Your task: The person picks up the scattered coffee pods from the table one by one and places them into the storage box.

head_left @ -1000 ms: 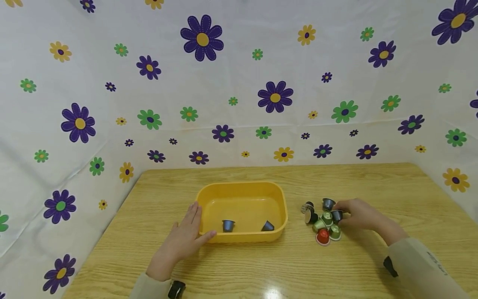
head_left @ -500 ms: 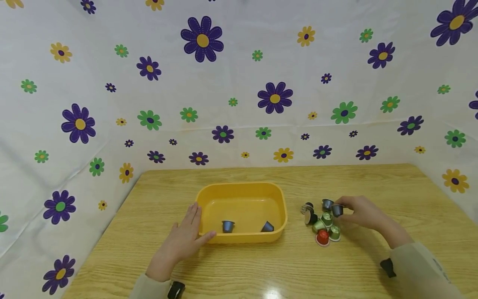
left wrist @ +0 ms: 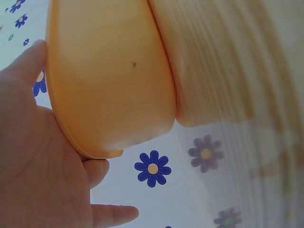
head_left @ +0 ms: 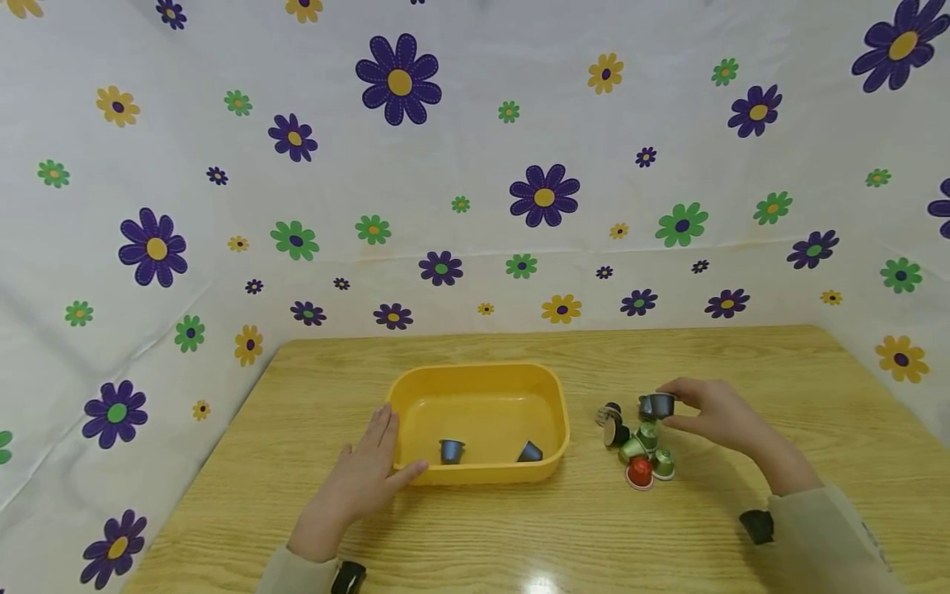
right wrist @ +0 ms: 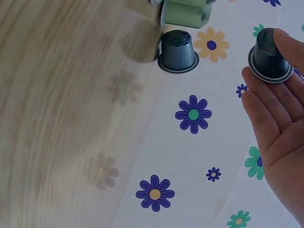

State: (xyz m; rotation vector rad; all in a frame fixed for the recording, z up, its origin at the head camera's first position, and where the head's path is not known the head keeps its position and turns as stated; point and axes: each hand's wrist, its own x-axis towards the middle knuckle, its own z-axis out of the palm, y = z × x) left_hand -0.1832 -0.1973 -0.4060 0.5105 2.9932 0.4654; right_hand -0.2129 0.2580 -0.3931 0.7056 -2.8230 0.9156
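Note:
My right hand (head_left: 726,419) pinches a dark blue-grey coffee capsule (right wrist: 270,59) between thumb and fingertips, raised above the table in the right wrist view. A second dark blue capsule (right wrist: 178,52) stands beyond it, and the two overlap in the head view. Close by lie several green capsules (head_left: 633,450), a red capsule (head_left: 639,471) and black capsules (head_left: 615,431). At the left, my left hand (head_left: 358,478) rests against the yellow tub (head_left: 482,473), fingers extended along its left side and thumb at the front rim. Inside the tub are two dark blue capsules (head_left: 451,451).
The wooden table (head_left: 475,536) carries the tub near the middle and the capsule cluster to its right. A white cloth (head_left: 445,165) with printed flowers hangs behind the table and at both sides.
My right hand has lifted the dark blue capsule from the cluster's right side and moved slightly up and left with it. My left hand stays at the tub.

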